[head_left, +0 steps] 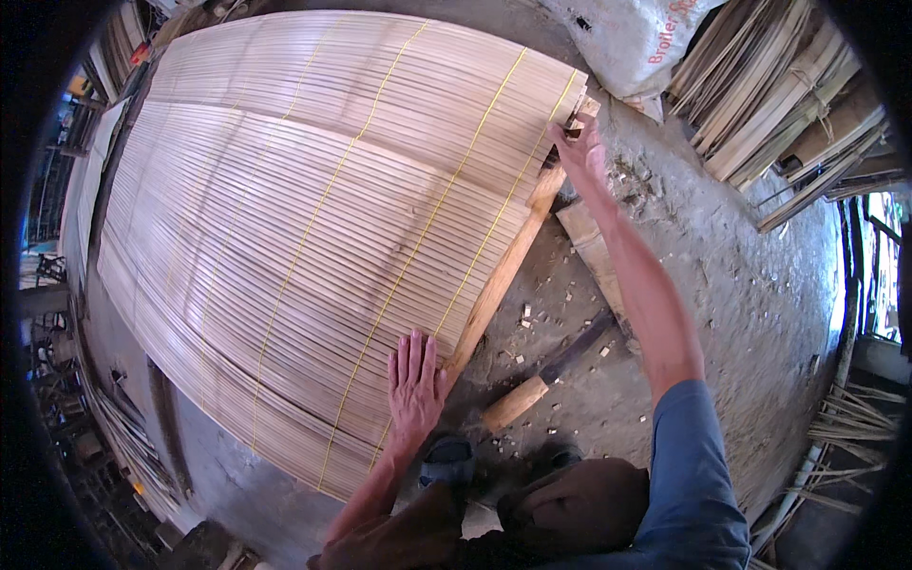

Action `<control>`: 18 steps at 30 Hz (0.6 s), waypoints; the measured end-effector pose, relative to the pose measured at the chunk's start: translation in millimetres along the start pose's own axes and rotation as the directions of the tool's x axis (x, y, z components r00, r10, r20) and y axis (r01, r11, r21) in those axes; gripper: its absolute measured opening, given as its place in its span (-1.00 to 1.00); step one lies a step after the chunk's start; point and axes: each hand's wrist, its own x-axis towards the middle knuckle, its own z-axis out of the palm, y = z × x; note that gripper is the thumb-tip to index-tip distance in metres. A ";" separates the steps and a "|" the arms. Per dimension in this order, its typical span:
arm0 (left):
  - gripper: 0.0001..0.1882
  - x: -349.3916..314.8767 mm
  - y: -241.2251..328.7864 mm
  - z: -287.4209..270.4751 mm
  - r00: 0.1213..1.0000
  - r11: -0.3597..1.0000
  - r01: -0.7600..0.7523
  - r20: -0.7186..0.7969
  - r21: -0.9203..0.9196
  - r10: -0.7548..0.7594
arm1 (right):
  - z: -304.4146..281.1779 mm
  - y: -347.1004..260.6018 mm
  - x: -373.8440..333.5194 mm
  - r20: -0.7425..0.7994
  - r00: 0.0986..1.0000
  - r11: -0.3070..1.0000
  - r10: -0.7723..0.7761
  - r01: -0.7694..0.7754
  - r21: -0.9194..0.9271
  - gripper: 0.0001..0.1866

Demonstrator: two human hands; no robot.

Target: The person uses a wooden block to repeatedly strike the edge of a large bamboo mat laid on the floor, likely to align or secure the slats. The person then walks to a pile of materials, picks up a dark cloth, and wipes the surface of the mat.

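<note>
Several yellow cords cross the slatted mat; weaving apparently done, edge trimming likely remaining. Left hand lies flat, near; right hand curled far right, pinch indeterminable.

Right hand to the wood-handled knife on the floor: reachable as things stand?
Likely yes. The wood-handled knife lies with its handle uncovered on the floor, beside the slatted mat. The right hand, at the mat's edge, would have to come back and down; depth is unclear.
</note>
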 end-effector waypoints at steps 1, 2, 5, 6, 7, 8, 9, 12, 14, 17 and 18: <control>-0.36 0.8 -4.4 -0.2 1.000 1.000 -0.003 -0.005 -0.015 0.003 | 6.2 -2.6 0.7 -0.011 0.999 0.995 0.043 -0.041 0.088 -0.43; -0.37 1.1 -8.5 -0.3 1.000 0.999 -0.004 -0.010 -0.032 0.004 | 11.7 -5.3 0.4 -0.015 0.996 0.981 0.086 -0.082 0.174 -0.43; -0.38 -16.0 -18.1 -4.8 0.999 0.988 0.026 -0.015 -0.151 -0.029 | 2.3 -28.4 -22.4 0.021 0.999 0.972 -0.049 0.052 -0.229 -0.44; -0.37 -22.3 -18.1 -9.4 0.999 0.990 0.044 0.013 -0.136 -0.042 | 3.2 -36.4 -33.6 0.085 0.991 0.955 -0.100 0.120 -0.273 -0.43; -0.36 -26.1 -17.0 -17.0 0.997 0.991 0.067 0.047 -0.115 -0.062 | 8.8 -46.1 -44.4 0.224 0.971 0.881 -0.084 0.178 -0.438 -0.42; -0.36 -25.5 -14.9 -19.2 0.995 0.992 0.070 0.075 -0.104 -0.063 | 9.0 -46.5 -46.3 0.207 0.972 0.899 -0.111 0.187 -0.397 -0.42; -0.33 -27.4 -15.3 -14.7 0.995 0.995 0.074 0.072 -0.063 -0.069 | 11.0 -46.9 -45.1 0.186 0.973 0.915 -0.133 0.193 -0.355 -0.42; -0.26 -30.1 -16.3 -4.1 0.996 0.997 0.076 0.049 0.017 -0.076 | 11.8 -55.7 -37.2 0.227 0.972 0.912 -0.059 0.145 -0.384 -0.44; -0.21 -31.8 -13.3 -4.2 0.996 0.997 0.078 0.043 0.010 -0.078 | 11.6 -64.6 -31.3 0.287 0.957 0.901 0.042 0.088 -0.424 -0.45; -0.17 -35.6 -11.2 -3.0 0.997 0.997 0.074 0.035 0.029 -0.075 | 2.8 -84.6 -22.7 0.346 0.892 0.889 0.290 -0.117 -0.442 -0.51; -0.17 -33.6 -7.2 -3.4 0.998 0.998 0.055 0.026 0.022 -0.056 | 7.7 -66.4 -29.9 0.241 0.970 0.873 0.037 0.086 -0.481 -0.53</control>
